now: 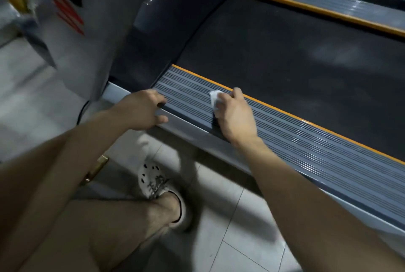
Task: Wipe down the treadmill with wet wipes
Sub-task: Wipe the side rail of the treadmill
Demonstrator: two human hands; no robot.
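Two hands meet the grey ribbed treadmill side rail (pixel 306 146): fingers of the right hand (pixel 235 116) curl on a crumpled white wet wipe (pixel 215 98) pressed beneath them; the left hand (pixel 142 110) clasps the rail's edge. Stroking along the ribs should clean best.

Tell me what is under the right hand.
A bunched white wet wipe, pressed onto the ribbed side rail. One end sticks out; the rest, and the rail beneath, is hidden by the right hand.
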